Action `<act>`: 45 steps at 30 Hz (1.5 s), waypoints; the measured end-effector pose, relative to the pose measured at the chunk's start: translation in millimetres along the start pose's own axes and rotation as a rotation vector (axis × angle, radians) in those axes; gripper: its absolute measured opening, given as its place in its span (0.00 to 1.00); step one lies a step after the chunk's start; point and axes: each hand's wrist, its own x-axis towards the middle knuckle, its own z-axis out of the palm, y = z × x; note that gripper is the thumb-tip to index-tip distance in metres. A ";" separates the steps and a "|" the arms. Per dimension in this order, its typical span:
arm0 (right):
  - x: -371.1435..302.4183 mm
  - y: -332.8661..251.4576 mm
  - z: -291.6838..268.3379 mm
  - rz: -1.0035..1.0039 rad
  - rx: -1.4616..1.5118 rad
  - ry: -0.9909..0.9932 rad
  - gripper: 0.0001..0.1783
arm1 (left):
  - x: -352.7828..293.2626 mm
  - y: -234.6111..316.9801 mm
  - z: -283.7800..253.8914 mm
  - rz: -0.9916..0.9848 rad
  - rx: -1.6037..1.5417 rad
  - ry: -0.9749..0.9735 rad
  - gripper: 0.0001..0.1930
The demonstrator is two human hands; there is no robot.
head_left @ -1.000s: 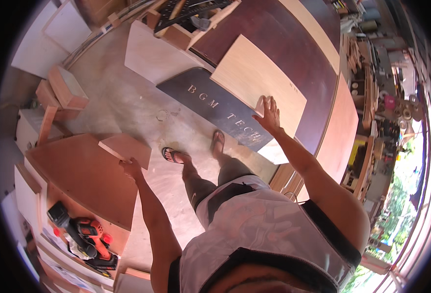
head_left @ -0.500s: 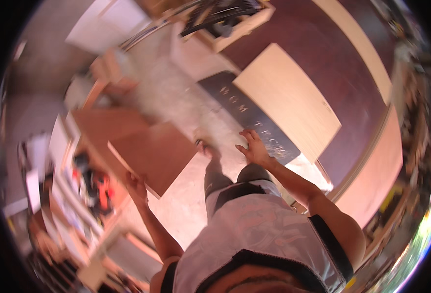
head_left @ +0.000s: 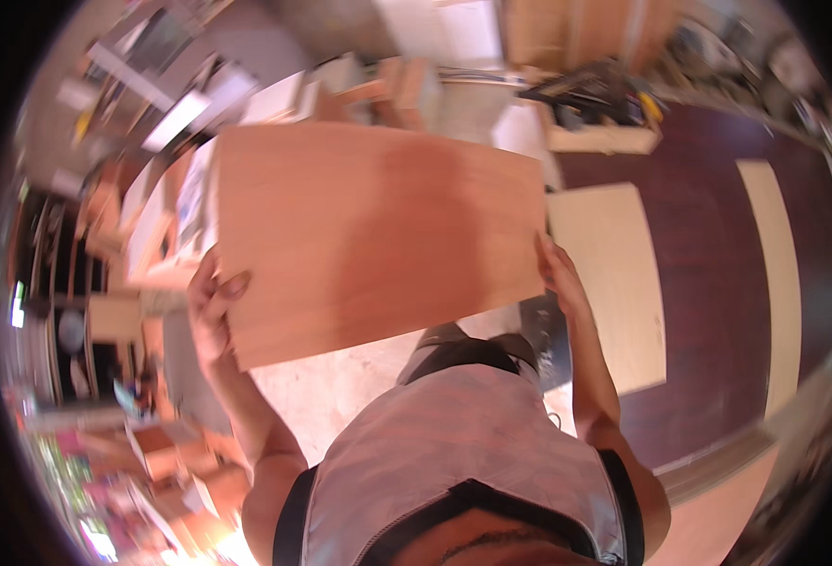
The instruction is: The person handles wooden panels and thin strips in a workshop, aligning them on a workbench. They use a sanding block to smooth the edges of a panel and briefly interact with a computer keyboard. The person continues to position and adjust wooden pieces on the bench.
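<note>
A reddish-brown wooden board (head_left: 303, 217) is held up in front of me, its broad face lit, with a dark shadow across the middle. My left hand (head_left: 213, 302) grips its left edge, thumb on the face and fingers behind. At the opposite edge, my right hand (head_left: 556, 267) closes on the board's side; some of its fingers are hidden. Just past the right hand lies a pale wooden panel (head_left: 609, 283) on a dark maroon surface (head_left: 704, 283).
A wooden box of tools (head_left: 605, 137) stands beyond the board. Farther right, a long pale strip (head_left: 774, 274) lies on the maroon surface. Stacked wood pieces (head_left: 397, 90) stand at the far left. Boxes and scraps (head_left: 175, 462) fill the lower left.
My view has swung left. The board, earlier low at my left hand, is now raised across my front. My right hand, empty before, has taken hold of its right edge.
</note>
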 end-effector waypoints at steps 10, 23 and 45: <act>-60.9 52.4 -208.4 -0.249 -0.139 0.814 0.26 | 42.6 -264.7 47.1 -0.436 -0.117 -0.383 0.34; -142.6 69.2 -424.4 0.440 -0.769 1.067 0.43 | 9.1 -464.7 298.2 -0.619 -0.181 -0.747 0.28; -11.3 124.0 -111.4 -0.068 -1.300 1.199 0.39 | 79.2 -422.8 -233.3 -0.450 0.052 0.577 0.19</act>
